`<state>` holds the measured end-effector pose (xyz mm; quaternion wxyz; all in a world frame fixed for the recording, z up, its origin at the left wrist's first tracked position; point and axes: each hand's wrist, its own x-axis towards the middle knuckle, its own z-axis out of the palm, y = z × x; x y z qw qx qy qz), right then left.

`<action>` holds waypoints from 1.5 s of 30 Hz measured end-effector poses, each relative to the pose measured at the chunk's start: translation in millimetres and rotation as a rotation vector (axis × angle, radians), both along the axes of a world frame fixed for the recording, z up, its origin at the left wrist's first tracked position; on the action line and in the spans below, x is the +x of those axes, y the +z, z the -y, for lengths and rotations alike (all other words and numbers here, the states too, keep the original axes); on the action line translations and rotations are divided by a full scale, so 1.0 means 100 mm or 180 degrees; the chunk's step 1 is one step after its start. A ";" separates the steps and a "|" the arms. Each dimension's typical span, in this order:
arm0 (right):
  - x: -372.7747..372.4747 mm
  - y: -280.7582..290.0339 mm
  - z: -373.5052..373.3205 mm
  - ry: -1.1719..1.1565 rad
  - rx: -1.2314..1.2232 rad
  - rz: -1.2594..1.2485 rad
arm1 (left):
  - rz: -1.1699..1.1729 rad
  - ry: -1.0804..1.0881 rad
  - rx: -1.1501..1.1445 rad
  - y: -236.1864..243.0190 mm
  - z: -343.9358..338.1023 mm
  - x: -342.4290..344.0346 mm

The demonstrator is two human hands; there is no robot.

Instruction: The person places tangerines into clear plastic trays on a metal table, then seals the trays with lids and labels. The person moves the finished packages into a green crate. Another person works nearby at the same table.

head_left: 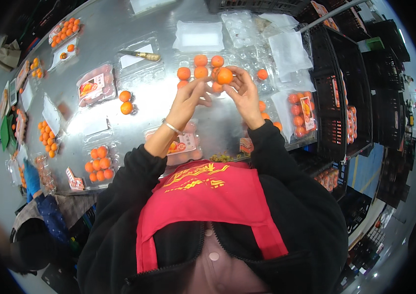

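My right hand (240, 95) grips an orange fruit (224, 76) above a clear tray (181, 66) holding several more oranges (200, 60). My left hand (192, 100), with a bangle at the wrist, is just left of it, fingers loosely curved and apart, with nothing visible in them. Two loose oranges (125, 108) lie further left. A closed pink-labelled pack (178, 152) sits below my left wrist, and single oranges (262, 74) lie to the right.
A knife (139, 55), white pad sheets (198, 34), trays of oranges (98, 164) and a labelled pack (95, 85) lie on the metal table (144, 122). Black crates (345, 59) stack at the right. A co-worker's blue-gloved hand (32, 176) is at the lower left.
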<state>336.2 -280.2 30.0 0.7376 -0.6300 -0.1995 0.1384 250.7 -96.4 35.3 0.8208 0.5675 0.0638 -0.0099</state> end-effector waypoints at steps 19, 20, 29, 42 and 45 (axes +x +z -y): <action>-0.21 0.10 -0.15 0.0070 -0.0679 0.0697 | 0.0476 0.0744 0.0563 -0.23 0.10 -0.05; -0.20 0.10 -0.17 0.0056 -0.0656 0.0679 | 0.0466 0.0771 0.0564 -0.25 0.10 -0.05; -0.19 -0.03 -0.25 -0.0061 -0.0496 -0.0219 | 0.0317 0.0832 0.0365 -0.39 0.10 -0.03; 0.17 -0.27 -0.35 0.0674 -0.0812 -0.0254 | -0.0064 0.1288 0.0735 -0.59 0.02 -0.07; 0.61 -0.43 -0.68 0.0449 -0.1373 0.0467 | -0.0576 0.1322 0.0709 -0.66 0.01 -0.17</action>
